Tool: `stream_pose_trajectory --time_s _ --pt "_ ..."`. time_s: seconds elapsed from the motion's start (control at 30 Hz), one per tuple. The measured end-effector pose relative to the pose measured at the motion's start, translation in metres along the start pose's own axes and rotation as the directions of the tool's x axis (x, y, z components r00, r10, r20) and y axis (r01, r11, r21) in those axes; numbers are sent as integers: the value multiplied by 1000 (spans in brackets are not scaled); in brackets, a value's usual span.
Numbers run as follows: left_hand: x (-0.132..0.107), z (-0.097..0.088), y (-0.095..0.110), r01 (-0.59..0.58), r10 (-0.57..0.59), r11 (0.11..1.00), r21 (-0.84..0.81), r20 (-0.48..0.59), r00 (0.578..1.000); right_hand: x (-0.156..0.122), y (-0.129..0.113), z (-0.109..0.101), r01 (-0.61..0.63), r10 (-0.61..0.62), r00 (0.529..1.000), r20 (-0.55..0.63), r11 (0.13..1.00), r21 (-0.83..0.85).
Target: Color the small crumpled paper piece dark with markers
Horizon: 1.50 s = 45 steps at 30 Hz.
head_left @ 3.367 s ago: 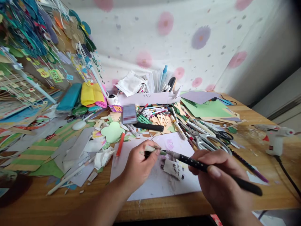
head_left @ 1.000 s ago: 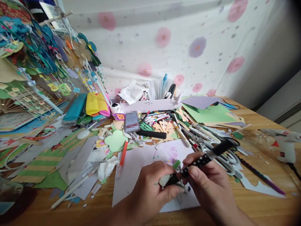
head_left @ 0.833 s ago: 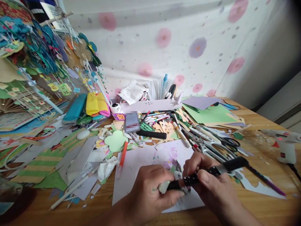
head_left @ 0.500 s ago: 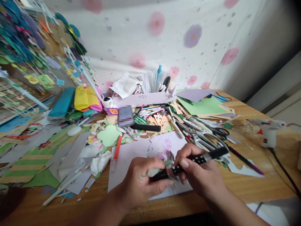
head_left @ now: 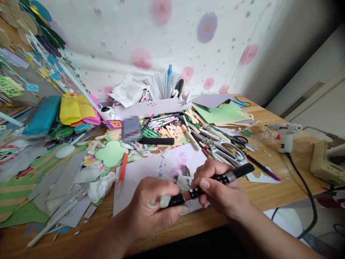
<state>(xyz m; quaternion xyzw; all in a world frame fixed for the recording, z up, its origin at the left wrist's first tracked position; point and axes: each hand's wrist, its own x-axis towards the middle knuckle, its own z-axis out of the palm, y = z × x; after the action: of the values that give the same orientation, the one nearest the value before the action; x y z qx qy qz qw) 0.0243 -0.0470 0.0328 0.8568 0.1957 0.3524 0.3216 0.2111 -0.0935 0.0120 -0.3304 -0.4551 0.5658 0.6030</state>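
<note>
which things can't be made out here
Head view: pale piece, partly hidden by the left hand.
Head view: part of the pen, covered by the right hand.
Head view: face of the grey square, pixelated.
Head view: writing on the white box, too small to read.
Head view: hanging shapes, cut off by the left and top edges.
Head view: beige box, cut off by the right edge.

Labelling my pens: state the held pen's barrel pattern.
The pen barrel is black with pale specks; see the head view.
</note>
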Motion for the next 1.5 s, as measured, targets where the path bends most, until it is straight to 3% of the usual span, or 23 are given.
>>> stream_pose_trajectory --time_s 0.13,0.2,0.3,0.4,0.53,0.8,0.93,1.03,1.1,1.17,1.5 --pt "-1 0 -3 47 -48 999 -26 -20 999 3 -4 0 98 -94 995 40 988 -121" --pt "-2 -3 -5 58 -60 998 -34 -65 996 8 -5 2 114 -112 993 26 990 -85" --pt "-5 -11 -11 144 -140 990 6 -188 972 18 -7 1 146 -133 981 -142 986 84" --pt "-7 -20 -18 273 -225 952 138 -290 930 28 -4 -7 193 -137 939 -315 969 156" --pt "-4 -24 -24 343 -276 898 276 -254 927 31 7 -21 167 -84 905 -417 972 166" --pt "0 -22 -32 375 -347 883 283 -144 927 30 17 -27 124 -33 881 -472 979 163" --pt "2 -21 -35 386 -345 856 344 -175 922 30 17 -27 101 -13 879 -477 982 158" --pt "6 -16 -38 379 -339 913 152 -234 911 29 18 -27 97 -7 877 -481 982 163" --pt "8 -12 -41 390 -407 913 -121 -188 894 28 18 -27 87 8 875 -484 981 174" --pt "9 -7 -44 407 -463 855 -322 -118 878 27 19 -28 81 16 872 -490 981 176" --pt "16 -4 -40 361 -553 659 -660 -100 827 27 18 -30 103 2 871 -491 977 188"
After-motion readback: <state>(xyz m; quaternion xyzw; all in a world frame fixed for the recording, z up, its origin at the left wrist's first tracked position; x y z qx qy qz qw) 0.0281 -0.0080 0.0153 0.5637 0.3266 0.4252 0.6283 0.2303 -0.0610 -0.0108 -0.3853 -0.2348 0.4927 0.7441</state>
